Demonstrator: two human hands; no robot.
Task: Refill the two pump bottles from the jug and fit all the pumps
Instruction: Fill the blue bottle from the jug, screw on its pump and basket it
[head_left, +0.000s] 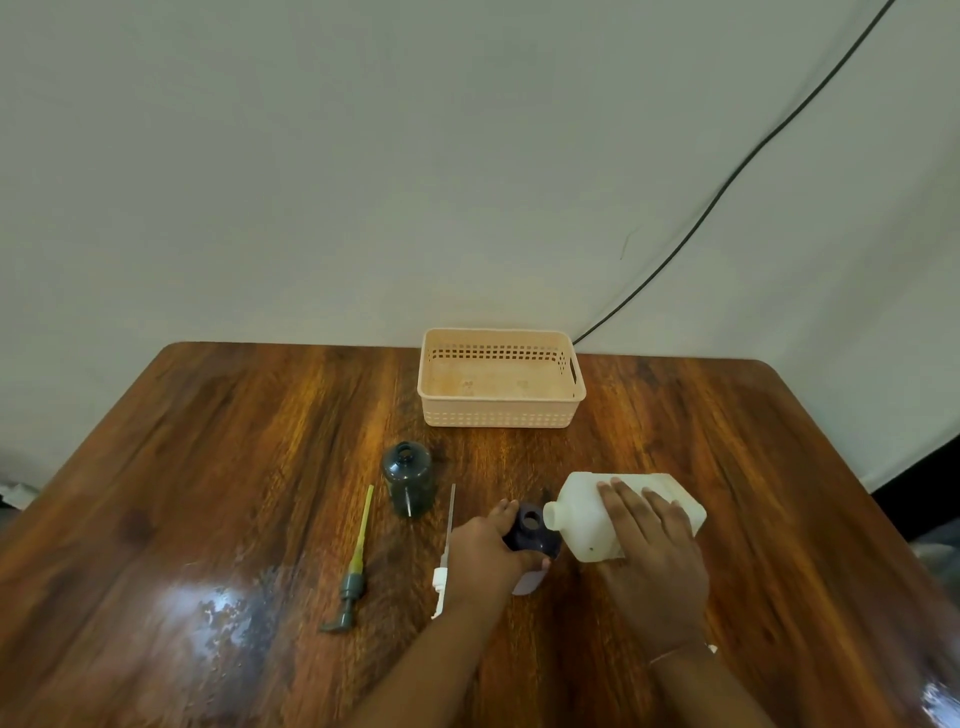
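A glossy brown wooden table with rounded far corners stands against a plain pale wall. A black cable slants down the wall behind the table's far edge. Light glares on its near-left part.

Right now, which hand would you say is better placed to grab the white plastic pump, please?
Left. The left hand, gripping the dark plastic bottle, lies beside the white plastic pump; the right hand holds the white plastic jug.

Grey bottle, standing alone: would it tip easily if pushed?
Probably not: the grey bottle looks squat and wide. On the glossy table it may slide instead. Its mouth is open, so any contents could spill.
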